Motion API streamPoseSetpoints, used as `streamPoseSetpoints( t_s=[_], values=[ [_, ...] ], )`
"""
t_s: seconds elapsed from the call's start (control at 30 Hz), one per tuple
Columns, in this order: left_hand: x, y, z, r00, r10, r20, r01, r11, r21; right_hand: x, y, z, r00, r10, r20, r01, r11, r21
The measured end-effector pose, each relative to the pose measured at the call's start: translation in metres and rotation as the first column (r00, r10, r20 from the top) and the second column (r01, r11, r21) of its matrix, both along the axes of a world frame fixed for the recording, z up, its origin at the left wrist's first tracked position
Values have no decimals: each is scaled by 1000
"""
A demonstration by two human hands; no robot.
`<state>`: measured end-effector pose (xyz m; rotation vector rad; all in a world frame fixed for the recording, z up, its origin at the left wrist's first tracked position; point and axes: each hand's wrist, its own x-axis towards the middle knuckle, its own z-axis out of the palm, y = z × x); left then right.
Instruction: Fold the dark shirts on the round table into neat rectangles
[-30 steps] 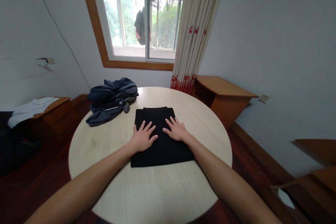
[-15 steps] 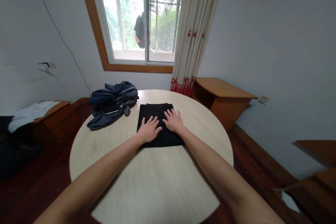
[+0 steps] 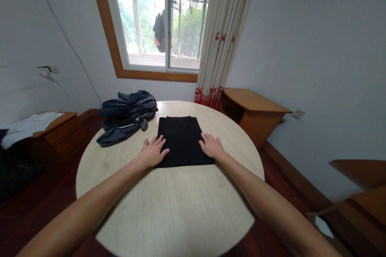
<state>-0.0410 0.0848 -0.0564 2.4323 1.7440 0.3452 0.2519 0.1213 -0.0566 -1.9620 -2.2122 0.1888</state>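
A black garment [image 3: 182,142], folded into a flat, neat block, lies on the round pale wooden table [image 3: 177,209]. What kind of garment it is, I cannot make out. My left hand [image 3: 152,151] rests at its left edge with the fingers spread, the fingertips lying over the cloth. At the opposite edge, my right hand [image 3: 212,145] lies with its fingers apart, touching the garment's right side. Neither hand grips anything.
A crumpled dark blue and grey jacket [image 3: 128,114] lies on the table's back left. Beyond the table stand a brown wooden desk [image 3: 256,102] and a curtain [image 3: 224,36] by the window. White cloth [image 3: 30,125] lies on a low cabinet at the left.
My hands have slid apart, from the middle of the black garment out to its left and right edges. The garment stays flat, and the view has shifted slightly.
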Motion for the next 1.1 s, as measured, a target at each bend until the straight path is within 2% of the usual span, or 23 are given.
streamPoseSetpoints(
  t_s=[0.1,0.23,0.33,0.43,0.53,0.67,0.8,0.87,0.97,1.03,1.1],
  values=[
    [6,14,4,999,-14,38,14,1000,13,-18,7,6,1000,14,-27,-13,998,55],
    [5,23,-5,993,-75,95,77,997,-21,-30,12,-2,988,126,-87,-122,991,47],
    [-15,29,-12,988,-48,144,54,998,-41,-15,20,-10,986,100,-130,-100,995,7],
    [-41,36,-17,981,-7,195,19,998,-62,12,28,-14,980,31,-196,-35,999,-17],
    [-60,38,-17,967,-35,253,50,997,-53,39,31,-15,972,32,-232,-33,999,-1],
    [-66,26,-4,935,-165,314,191,980,-54,61,23,-13,933,125,-339,-120,992,34],
    [-52,4,19,883,-233,409,262,965,-17,60,14,-8,793,134,-595,-116,991,69],
    [-44,-4,29,900,-196,388,216,976,-8,56,11,-4,746,130,-653,-117,991,64],
    [-39,-9,35,936,-51,349,87,992,-90,52,9,1,733,118,-670,-147,989,13],
    [-40,-10,35,909,21,415,67,979,-194,52,8,3,710,92,-698,-166,985,-39],
    [-43,-10,34,857,60,511,121,942,-314,52,6,6,686,64,-724,-176,981,-79]
  ],
)
